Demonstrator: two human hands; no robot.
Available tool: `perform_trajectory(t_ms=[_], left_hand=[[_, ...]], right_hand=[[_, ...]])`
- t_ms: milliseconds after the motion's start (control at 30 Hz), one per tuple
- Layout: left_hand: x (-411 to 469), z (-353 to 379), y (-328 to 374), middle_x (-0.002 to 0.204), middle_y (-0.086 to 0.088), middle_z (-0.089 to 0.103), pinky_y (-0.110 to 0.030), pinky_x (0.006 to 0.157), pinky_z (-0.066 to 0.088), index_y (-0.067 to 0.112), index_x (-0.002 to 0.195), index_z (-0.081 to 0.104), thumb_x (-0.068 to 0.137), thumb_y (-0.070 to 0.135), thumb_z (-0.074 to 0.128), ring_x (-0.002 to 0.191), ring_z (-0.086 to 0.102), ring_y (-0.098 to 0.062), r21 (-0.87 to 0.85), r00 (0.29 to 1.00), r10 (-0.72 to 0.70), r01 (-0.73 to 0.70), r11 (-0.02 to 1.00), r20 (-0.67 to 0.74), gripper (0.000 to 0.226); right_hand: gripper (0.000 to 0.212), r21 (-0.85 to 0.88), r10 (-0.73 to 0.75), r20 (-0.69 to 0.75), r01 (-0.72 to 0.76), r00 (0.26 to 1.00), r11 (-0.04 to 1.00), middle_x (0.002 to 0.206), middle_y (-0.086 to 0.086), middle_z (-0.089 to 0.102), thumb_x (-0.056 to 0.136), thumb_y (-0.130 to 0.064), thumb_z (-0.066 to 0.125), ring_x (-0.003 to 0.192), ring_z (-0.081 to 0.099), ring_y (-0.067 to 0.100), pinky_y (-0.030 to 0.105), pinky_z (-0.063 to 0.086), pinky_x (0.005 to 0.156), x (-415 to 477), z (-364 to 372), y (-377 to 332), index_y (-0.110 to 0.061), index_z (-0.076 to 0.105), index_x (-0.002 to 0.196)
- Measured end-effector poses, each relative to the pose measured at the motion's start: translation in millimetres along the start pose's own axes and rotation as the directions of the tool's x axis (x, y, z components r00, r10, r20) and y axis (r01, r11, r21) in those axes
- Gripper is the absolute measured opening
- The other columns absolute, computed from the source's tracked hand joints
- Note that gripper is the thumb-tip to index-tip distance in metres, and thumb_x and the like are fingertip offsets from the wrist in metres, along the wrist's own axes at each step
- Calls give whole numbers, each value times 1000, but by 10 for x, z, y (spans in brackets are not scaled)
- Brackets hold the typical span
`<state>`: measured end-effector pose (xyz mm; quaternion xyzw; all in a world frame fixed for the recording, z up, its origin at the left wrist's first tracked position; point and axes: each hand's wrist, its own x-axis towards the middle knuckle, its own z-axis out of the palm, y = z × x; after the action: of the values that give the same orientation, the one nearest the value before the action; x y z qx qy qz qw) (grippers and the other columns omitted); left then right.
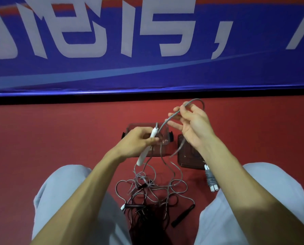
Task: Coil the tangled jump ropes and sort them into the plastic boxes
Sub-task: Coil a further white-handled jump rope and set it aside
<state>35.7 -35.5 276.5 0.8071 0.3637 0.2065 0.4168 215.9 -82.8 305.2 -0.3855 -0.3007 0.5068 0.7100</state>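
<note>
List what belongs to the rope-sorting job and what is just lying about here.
Job: white handle in left hand; grey rope held by right hand; tangled ropes on floor; coiled rope bundle; clear plastic box; dark box or lid beside it.
Just there: blue banner; red floor.

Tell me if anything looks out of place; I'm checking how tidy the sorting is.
One coiled grey rope lies on the floor beside the brown box, not inside it. A tangled heap of grey and black ropes sprawls between the person's knees.

Red floor (50,131), blue banner (147,75) with large white characters behind it, black strip (59,100) along its foot
</note>
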Motion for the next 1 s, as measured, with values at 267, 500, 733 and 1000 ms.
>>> perform_trajectory(t_ms=[267, 500, 733, 1000], left_hand=[[-12, 26, 159, 78, -8, 74, -29, 54, 54, 5, 89, 63, 96, 7, 57, 67, 72, -22, -542, 979, -141, 37, 839, -151, 9], [-24, -80, 304, 80, -10, 72, -34, 63, 61, 4, 94, 60, 99, 9, 48, 76, 73, -29, -853, 951, -201, -101, 513, -233, 14], [-29, -157, 305, 77, -7, 72, -32, 67, 61, 5, 94, 56, 98, 8, 50, 81, 74, -25, -968, 935, -258, -217, 129, -244, 8], [10, -166, 194, 105, -14, 72, -37, 77, 61, 2, 110, 55, 100, 10, 48, 94, 72, -30, -952, 928, -242, -242, 187, -283, 14]], right_hand=[[4, 105, -8, -184, 28, 983, 994, 86, 14, 63, 97, -5, 52, 75, 70, 24, 32, 60, 65, 55, -49, 27, -4, 49, 94], [18, -196, 72, -90, -89, 993, 977, 93, 14, 68, 103, -18, 45, 74, 69, 25, 36, 59, 66, 8, 16, 173, -5, 53, 112], [44, -727, 290, 195, -60, 937, 684, 78, -1, 62, 83, 16, 46, 65, 56, 8, 19, 45, 61, -84, 18, 438, -19, 64, 103], [18, -756, 275, 204, -28, 940, 655, 83, -3, 67, 91, -1, 61, 82, 66, 6, 34, 59, 79, -76, -16, 640, -18, 60, 84]])
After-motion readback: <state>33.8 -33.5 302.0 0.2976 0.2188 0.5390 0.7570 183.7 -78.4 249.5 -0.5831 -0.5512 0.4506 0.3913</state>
